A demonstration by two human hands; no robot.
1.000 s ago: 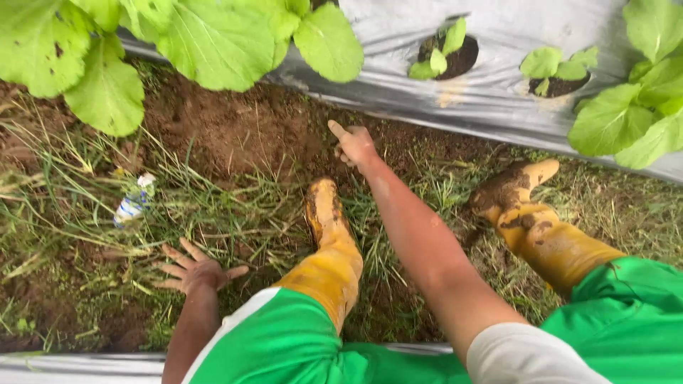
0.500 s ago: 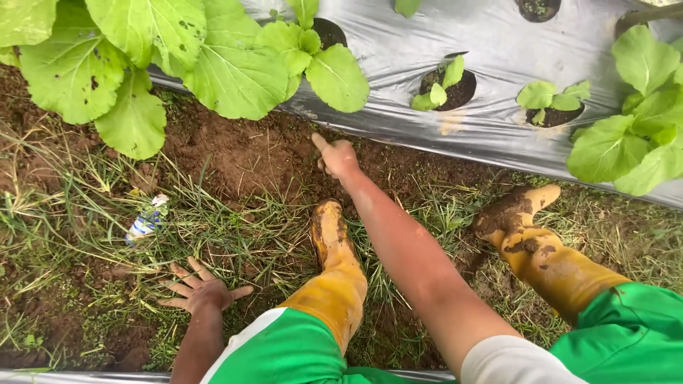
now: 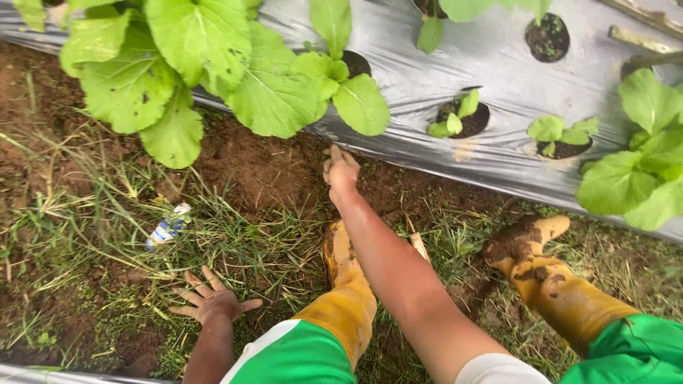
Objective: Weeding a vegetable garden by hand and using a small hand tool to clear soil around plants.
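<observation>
Soil (image 3: 270, 171) beside the plastic sheet (image 3: 498, 71) lies under the right hand (image 3: 340, 171), fingers loosely curled on it, while the left hand (image 3: 212, 304), splayed wide on grass (image 3: 242, 242), might slip.

Outdoor plot, daylight: silver plastic mulch sheet (image 3: 491, 64) with planting holes, broad-leaved green plants (image 3: 206, 64), bare brown soil (image 3: 263, 167), sparse grass (image 3: 242, 249), one discarded wrapper (image 3: 168, 227).
</observation>
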